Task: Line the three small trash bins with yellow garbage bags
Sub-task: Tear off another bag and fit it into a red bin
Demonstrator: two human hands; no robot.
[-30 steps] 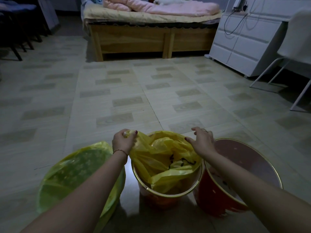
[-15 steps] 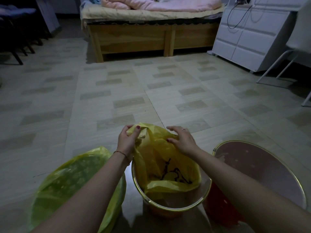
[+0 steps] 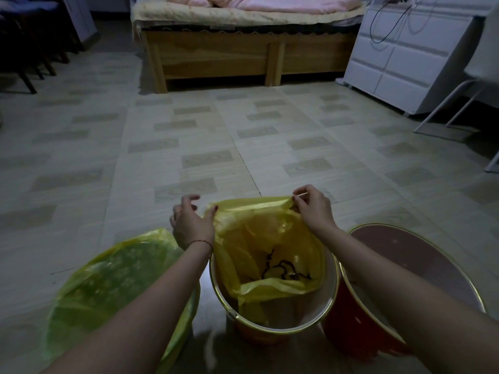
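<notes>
Three small bins stand side by side on the floor near me. The left bin [image 3: 113, 287] is covered by a yellow bag stretched over its mouth. The middle bin [image 3: 324, 311] has a gold rim and a yellow garbage bag [image 3: 270, 238] hanging partly inside, its far edge lifted above the rim. My left hand [image 3: 190, 222] pinches the bag's left edge with thumb and fingers. My right hand [image 3: 313, 209] pinches the bag's far right edge, stretching the opening wide. The right bin [image 3: 421, 265] is red with a gold rim and has no bag.
A wooden bed [image 3: 243, 49] with pink bedding stands at the far side of the tiled floor [image 3: 202, 147]. A white cabinet [image 3: 410, 58] with a dangling cable and a white chair leg [image 3: 442, 106] are at the right. Dark chairs [image 3: 29, 49] stand at the far left.
My hands have moved apart, right hand going right and up, pulling the bag's mouth open and wide above the middle bin. The view has shifted slightly.
</notes>
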